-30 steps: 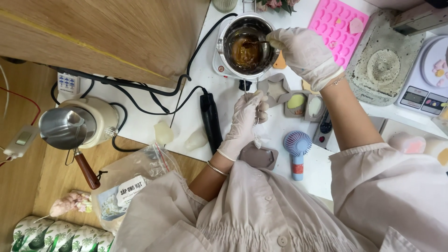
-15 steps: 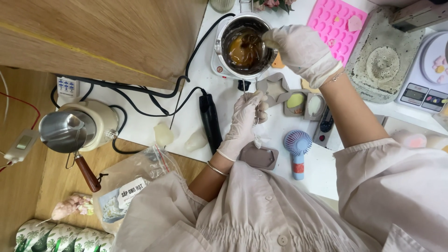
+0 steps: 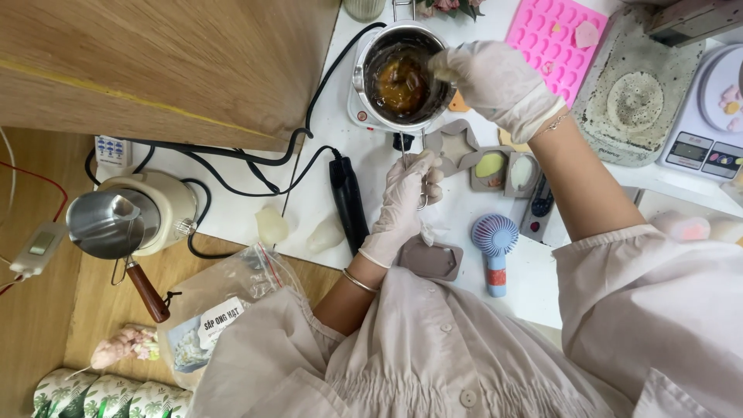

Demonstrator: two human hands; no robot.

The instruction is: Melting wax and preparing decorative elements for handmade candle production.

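Observation:
A small steel pot (image 3: 362,68) of amber melted liquid (image 3: 398,87) sits on a white hot plate (image 3: 357,116) at the back of the white table. My right hand (image 3: 495,77), in a white glove, hovers over the pot's right rim and pinches a thin stirrer that dips into the liquid. My left hand (image 3: 402,203), also gloved, grips the pot's thin metal handle (image 3: 404,151) just in front of the hot plate. Grey silicone moulds (image 3: 495,166), some filled with pale wax, lie between my arms.
A pink silicone mould (image 3: 553,39), a grey stone tray (image 3: 635,101) and a kitchen scale (image 3: 708,143) stand at the right. A blue hand fan (image 3: 495,241) and a grey tag mould (image 3: 432,261) lie near me. A steel pitcher (image 3: 104,224), a plastic bag (image 3: 224,302) and black cables (image 3: 232,166) are left.
My right hand has shifted a little over the pot while the stirrer moves through the liquid. My left hand keeps its hold on the handle.

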